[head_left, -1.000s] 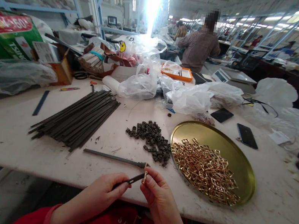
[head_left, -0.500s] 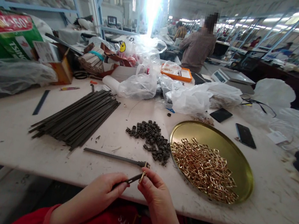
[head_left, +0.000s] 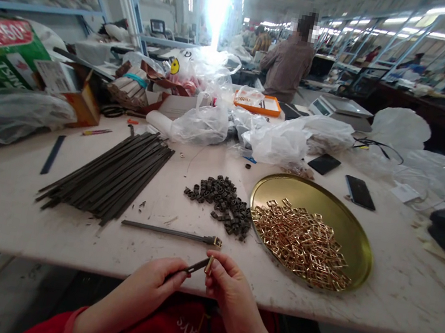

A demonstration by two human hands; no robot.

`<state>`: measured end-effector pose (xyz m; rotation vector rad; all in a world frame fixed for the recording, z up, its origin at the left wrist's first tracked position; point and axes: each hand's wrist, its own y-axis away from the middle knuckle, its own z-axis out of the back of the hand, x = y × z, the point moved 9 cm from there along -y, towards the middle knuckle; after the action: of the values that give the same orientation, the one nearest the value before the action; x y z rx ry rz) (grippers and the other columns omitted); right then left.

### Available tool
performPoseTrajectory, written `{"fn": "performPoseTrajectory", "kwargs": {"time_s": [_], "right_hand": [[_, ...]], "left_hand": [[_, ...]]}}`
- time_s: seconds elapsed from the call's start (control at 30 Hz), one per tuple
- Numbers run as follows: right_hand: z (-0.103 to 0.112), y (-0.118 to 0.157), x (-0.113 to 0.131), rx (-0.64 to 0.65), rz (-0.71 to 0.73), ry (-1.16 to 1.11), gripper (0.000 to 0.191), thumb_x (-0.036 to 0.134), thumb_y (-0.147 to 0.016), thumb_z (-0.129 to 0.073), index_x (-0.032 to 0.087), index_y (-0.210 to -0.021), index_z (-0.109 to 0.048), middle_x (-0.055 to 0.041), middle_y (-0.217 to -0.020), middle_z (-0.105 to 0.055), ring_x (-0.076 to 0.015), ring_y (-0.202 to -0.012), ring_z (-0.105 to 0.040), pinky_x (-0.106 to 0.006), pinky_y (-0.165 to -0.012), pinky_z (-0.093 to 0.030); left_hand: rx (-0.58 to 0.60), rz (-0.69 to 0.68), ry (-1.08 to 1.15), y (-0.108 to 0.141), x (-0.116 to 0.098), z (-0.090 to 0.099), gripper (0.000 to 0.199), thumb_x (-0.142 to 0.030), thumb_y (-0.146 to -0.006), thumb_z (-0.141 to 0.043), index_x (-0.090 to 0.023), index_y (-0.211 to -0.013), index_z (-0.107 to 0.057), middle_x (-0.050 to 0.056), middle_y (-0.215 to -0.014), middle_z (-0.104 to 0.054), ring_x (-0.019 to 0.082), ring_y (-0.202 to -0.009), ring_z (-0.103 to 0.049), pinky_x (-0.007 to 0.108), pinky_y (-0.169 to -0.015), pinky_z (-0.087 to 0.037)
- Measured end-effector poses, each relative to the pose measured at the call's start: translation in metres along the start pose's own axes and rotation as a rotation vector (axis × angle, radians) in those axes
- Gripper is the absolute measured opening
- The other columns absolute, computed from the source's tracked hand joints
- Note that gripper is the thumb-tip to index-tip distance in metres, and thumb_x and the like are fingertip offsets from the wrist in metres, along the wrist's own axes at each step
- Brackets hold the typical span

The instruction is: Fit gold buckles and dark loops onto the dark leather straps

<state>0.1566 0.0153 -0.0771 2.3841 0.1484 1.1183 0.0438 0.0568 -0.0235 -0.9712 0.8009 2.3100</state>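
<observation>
Between thumb and fingers, my left hand pinches a dark strap near its slotted end. My right hand is closed on a small gold buckle, which meets the tip of that strap. Just beyond the hands lies another strap with a gold buckle at its right end. A heap of small dark loops sits past it. To the right, a round gold tray carries a pile of gold buckles. Many dark straps are stacked at the left.
Clear plastic bags and an orange box crowd the table's far side. Two dark phone-like slabs, one a phone, lie at the right. A green box stands far left. A person is in the background.
The view has shifted slightly, so the table items appear a little further left. Both hands keep their grips, with the buckle and strap tip still together.
</observation>
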Motion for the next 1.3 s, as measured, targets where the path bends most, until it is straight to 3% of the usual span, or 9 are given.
{"fn": "performPoseTrajectory", "kwargs": {"time_s": [0.3, 0.7, 1.0, 1.3], "right_hand": [[0.0, 0.001, -0.001, -0.003, -0.019, 0.03, 0.044, 0.038, -0.061, -0.076, 0.016, -0.098, -0.066, 0.0015, -0.064, -0.059, -0.0084, -0.055, -0.053, -0.022, -0.056, -0.046], [0.0, 0.007, 0.0, 0.049, -0.044, 0.035, 0.039, 0.028, -0.063, -0.074, 0.018, -0.1, -0.067, 0.0006, -0.07, -0.06, -0.0093, -0.06, -0.054, -0.021, -0.058, -0.045], [-0.01, 0.01, -0.009, 0.1, -0.097, -0.014, 0.038, 0.029, -0.063, -0.075, 0.017, -0.098, -0.066, 0.0007, -0.069, -0.062, -0.0087, -0.059, -0.054, -0.021, -0.059, -0.045], [-0.013, 0.01, -0.022, 0.086, -0.113, -0.019, 0.031, 0.029, -0.066, -0.073, 0.016, -0.093, -0.063, -0.0012, -0.079, -0.064, -0.0084, -0.059, -0.055, -0.019, -0.056, -0.042]], "left_hand": [[-0.001, 0.004, 0.023, -0.002, 0.002, -0.001, 0.026, -0.029, -0.087, -0.038, -0.018, -0.085, -0.061, 0.001, -0.082, -0.064, 0.016, -0.077, -0.056, 0.023, -0.071, -0.04], [0.048, -0.003, 0.006, 0.004, 0.005, -0.001, 0.026, -0.03, -0.087, -0.038, -0.019, -0.086, -0.061, 0.001, -0.081, -0.064, 0.016, -0.077, -0.056, 0.023, -0.07, -0.04], [0.017, -0.014, -0.006, 0.002, 0.004, -0.005, 0.028, -0.031, -0.087, -0.037, -0.018, -0.08, -0.061, 0.001, -0.078, -0.063, 0.016, -0.074, -0.055, 0.024, -0.067, -0.04], [0.004, -0.007, 0.186, -0.004, -0.006, -0.017, 0.02, -0.026, -0.085, -0.038, -0.016, -0.083, -0.055, 0.002, -0.081, -0.063, 0.015, -0.075, -0.055, 0.024, -0.069, -0.041]]}}
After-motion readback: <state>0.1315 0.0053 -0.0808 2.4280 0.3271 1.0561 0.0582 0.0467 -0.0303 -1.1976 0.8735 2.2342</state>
